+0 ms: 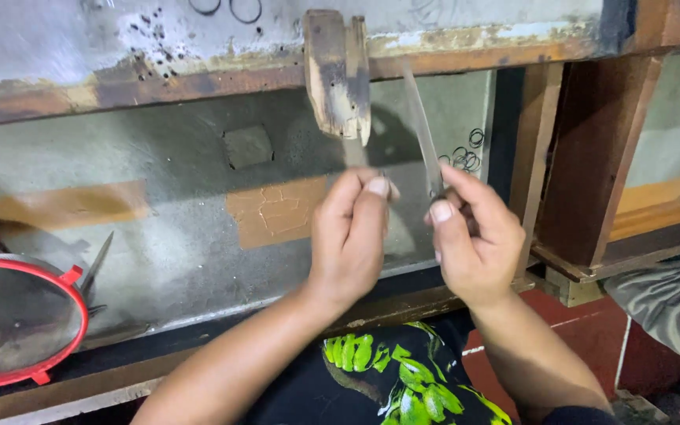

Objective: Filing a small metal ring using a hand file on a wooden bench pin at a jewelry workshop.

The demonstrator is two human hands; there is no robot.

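Your left hand is curled into a closed grip around the handle of a small hammer, thumb laid along the top; the handle is almost wholly hidden inside the fist, with only a short blurred stretch showing above your fingers. The hammer's worn wooden head stands upright above that hand, in front of the rusty upper rail of the workbench, its pale face chipped and pitted.

Your right hand is closed too, pinching the lower end of a thin flat metal strip between thumb and fingers. The strip rises at a slight tilt from that hand, just beside the hammer head on its right, and its top reaches the upper rail. Whether strip and hammer touch, you cannot tell from this view.

Behind both hands runs the grey back panel of the bench, with two tan patches on it. Near the lower left corner sits a round red-rimmed sieve, well apart from your hands. A brown wooden post stands at the right edge, and a grey-sleeved arm of another person shows beyond it.
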